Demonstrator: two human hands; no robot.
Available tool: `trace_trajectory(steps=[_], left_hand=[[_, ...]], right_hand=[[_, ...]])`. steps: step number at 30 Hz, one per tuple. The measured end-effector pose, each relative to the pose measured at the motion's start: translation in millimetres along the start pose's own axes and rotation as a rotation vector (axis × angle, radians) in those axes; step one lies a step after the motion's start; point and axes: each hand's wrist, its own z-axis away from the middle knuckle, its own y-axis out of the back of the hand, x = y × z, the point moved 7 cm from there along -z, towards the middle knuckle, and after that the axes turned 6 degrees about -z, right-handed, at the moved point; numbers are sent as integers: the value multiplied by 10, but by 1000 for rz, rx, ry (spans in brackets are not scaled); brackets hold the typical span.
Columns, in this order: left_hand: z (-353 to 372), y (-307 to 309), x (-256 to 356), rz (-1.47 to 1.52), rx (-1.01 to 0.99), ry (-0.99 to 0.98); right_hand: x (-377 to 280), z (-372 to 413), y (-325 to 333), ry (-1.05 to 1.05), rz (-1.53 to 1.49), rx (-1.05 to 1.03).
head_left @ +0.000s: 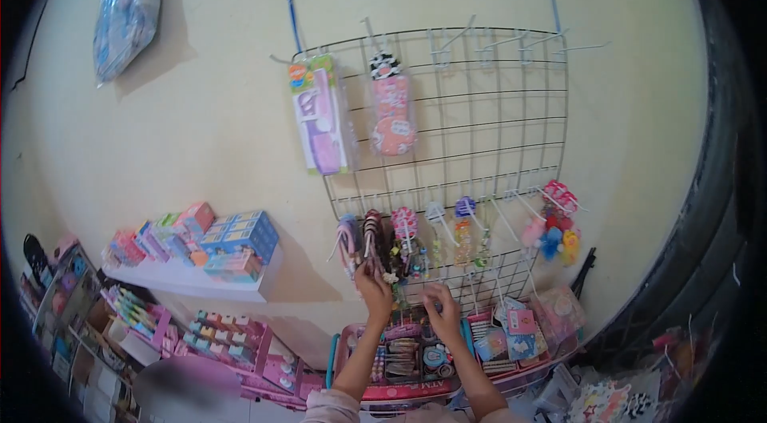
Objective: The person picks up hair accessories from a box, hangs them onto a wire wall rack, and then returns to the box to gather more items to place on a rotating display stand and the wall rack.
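My left hand [374, 293] is raised to the wire rack, its fingers closed around the lower end of a bundle of dark brown and striped headbands [373, 233] hanging from a hook. Beside that bundle hangs a lighter pink and blue-grey bunch of bands [347, 241]. To the right are a pink spotted hair accessory [405, 223] and dangling strings of small beads [462, 241]. My right hand [442, 313] is lower, in front of the rack and above a basket [411, 391] of small packs; its fingers are bent and apart, with nothing visible in them.
The black wire rack [447, 111] on the wall carries a purple boxed set [322, 115] and a pink pack [393, 115]. Hooks jut forward along it. A white shelf [256, 287] with small boxes is at left; colourful pompoms [551, 241] hang at right.
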Motion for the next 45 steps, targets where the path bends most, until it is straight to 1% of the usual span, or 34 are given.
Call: trace_trajectory(steps=[2, 4, 5, 7, 8, 10, 12, 13, 14, 15, 16, 17, 18, 19, 20, 21, 22, 23, 24, 25, 26, 28, 29, 31, 32, 33, 34, 35, 39, 40, 41, 42, 44, 45], left_hand=[[147, 11, -34, -8, -80, 19], [391, 154, 65, -303, -128, -57], [515, 200, 37, -381, -112, -42], [786, 329, 11, -402, -126, -22], [901, 397, 6, -424, -106, -16], [1249, 522, 26, -411, -186, 2], [1562, 731, 173, -312, -258, 112], [1759, 785, 187, -308, -264, 13], [1990, 864, 196, -298, -273, -92], [2230, 921, 217, -258, -338, -122], [2483, 980, 216, -200, -421, -106], [2727, 1034, 236, -141, -510, -90], [2919, 1091, 357, -87, -592, -125], [3089, 1170, 489, -80, -639, -167], [3284, 1236, 600, -63, -690, -215], [3567, 1249, 542, 77, -728, -123], [3755, 1264, 736, 157, -824, -170], [3874, 1355, 927, 195, -901, -189], [3979, 1448, 1082, 226, -967, -203], [4050, 1515, 1274, 334, -978, -241], [4128, 1595, 1389, 384, -1042, -278], [4298, 1667, 1551, 549, -1193, -170], [4461, 1650, 1484, 580, -1197, -217], [4587, 1705, 1651, 636, -1232, -243], [4659, 1763, 1750, 665, -1241, -251], [4745, 1777, 1831, 692, -1268, -265], [4863, 1734, 1891, 754, -1356, -212], [4973, 1712, 1946, 810, -1447, -163], [5312, 1870, 2463, 893, -1582, -243], [5409, 1944, 2626, 908, -1664, -204], [5515, 2032, 2794, 918, -1744, -163], [5591, 2138, 2972, 940, -1765, -185], [5738, 2359, 3292, 1056, -1842, -199], [5819, 2438, 3427, 1065, -1860, -225]], right_hand=[[103, 277, 321, -71, -42, -2], [67, 719, 579, -219, 10, -78], [43, 995, 727, -250, 21, -63], [4, 1574, 1047, -376, -16, 24], [-26, 1908, 1174, -494, -51, 38], [-265, 2574, 1403, -778, -136, 55], [-640, 3252, 1580, -1046, -167, 25], [-826, 3604, 1661, -1153, -147, -3], [-1023, 3919, 1757, -1218, -126, 63], [-1237, 4246, 1826, -1290, -113, 137], [-1498, 4459, 1870, -1203, -138, 187], [-1743, 4681, 1910, -1219, -117, 296], [-1928, 4935, 1976, -1202, -4, 364], [-2103, 5233, 2055, -1224, 69, 504], [-2320, 5493, 2147, -1086, 185, 640], [-2467, 6038, 2302, -1137, 438, 885], [-2710, 6437, 2374, -1024, 681, 1192], [-3229, 6495, 2270, -1000, 968, 1405], [-3477, 6917, 2148, -948, 1381, 1454], [-3689, 7309, 2020, -1210, 1571, 1527], [-3890, 7507, 1797, -1266, 1570, 1606], [-4127, 7941, 1375, -1805, 1437, 1816], [-4170, 8165, 1184, -1822, 1418, 1873], [-4046, 8623, 933, -2031, 1222, 1747], [-3963, 8798, 872, -2062, 1169, 1653], [-3946, 8831, 842, -1985, 1213, 1675], [-3922, 8772, 830, -1910, 1254, 1696], [-3933, 8680, 816, -1891, 1277, 1688], [-3901, 8503, 769, -1832, 1291, 1658], [-3885, 8493, 773, -1837, 1325, 1634], [-3891, 8456, 761, -1798, 1377, 1648], [-3827, 8513, 770, -1814, 1345, 1682], [-3819, 8426, 788, -1647, 1361, 1683], [-3813, 8434, 787, -1652, 1341, 1717]])
